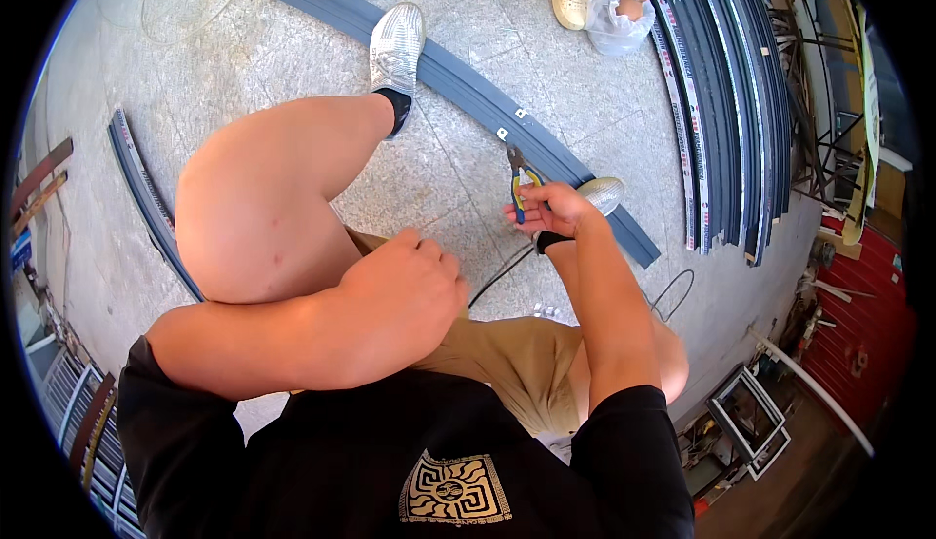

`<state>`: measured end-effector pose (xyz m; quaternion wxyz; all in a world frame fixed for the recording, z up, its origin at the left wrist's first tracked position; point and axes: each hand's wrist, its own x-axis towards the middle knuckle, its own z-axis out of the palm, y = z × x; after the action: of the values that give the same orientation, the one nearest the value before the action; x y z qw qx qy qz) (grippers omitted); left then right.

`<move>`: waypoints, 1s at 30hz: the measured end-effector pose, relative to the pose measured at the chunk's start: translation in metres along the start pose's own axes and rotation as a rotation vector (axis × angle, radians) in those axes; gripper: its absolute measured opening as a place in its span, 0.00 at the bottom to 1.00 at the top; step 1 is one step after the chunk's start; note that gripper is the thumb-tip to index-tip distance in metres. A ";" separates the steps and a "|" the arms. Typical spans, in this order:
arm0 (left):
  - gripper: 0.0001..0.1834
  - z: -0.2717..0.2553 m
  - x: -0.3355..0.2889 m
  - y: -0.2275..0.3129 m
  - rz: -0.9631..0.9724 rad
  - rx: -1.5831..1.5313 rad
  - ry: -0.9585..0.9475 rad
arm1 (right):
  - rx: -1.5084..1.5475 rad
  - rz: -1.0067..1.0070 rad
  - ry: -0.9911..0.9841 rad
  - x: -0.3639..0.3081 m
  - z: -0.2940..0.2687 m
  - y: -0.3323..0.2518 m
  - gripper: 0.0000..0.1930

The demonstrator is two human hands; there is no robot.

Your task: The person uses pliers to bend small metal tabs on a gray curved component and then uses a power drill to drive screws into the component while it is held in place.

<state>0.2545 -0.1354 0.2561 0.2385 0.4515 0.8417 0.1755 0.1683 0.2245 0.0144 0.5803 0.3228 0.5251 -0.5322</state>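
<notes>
A: A pale grey, seamed floor (448, 164) spreads all around. Where are the yellow-and-blue pliers (516, 186)?

B: In the right hand (556, 210), fingers clamped on the handles, the metal nose pointing beyond them.

A: And the left hand (414, 276)?

B: Nearer the body, left of those fingers, its own curled inward; I cannot tell whether they grip anything.

A: What's around?

B: Just beyond the right fingers, a long grooved grey profile (468, 88) runs diagonally; well to their right, a stack of dark profiles (721, 120).
</notes>
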 end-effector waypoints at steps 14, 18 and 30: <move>0.14 0.002 0.014 0.003 -0.083 -0.020 -0.120 | -0.028 0.020 -0.130 0.033 -0.045 -0.032 0.11; 0.14 0.004 0.017 0.005 -0.082 0.005 -0.160 | -0.001 0.035 -0.103 0.038 -0.057 -0.025 0.13; 0.14 0.012 0.023 0.008 -0.085 0.038 -0.169 | -0.077 -0.047 -0.026 0.041 -0.058 -0.013 0.14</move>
<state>0.2552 -0.1106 0.2448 0.3072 0.4330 0.8402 0.1105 0.1359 0.2638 -0.0365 0.5861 0.2810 0.5452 -0.5294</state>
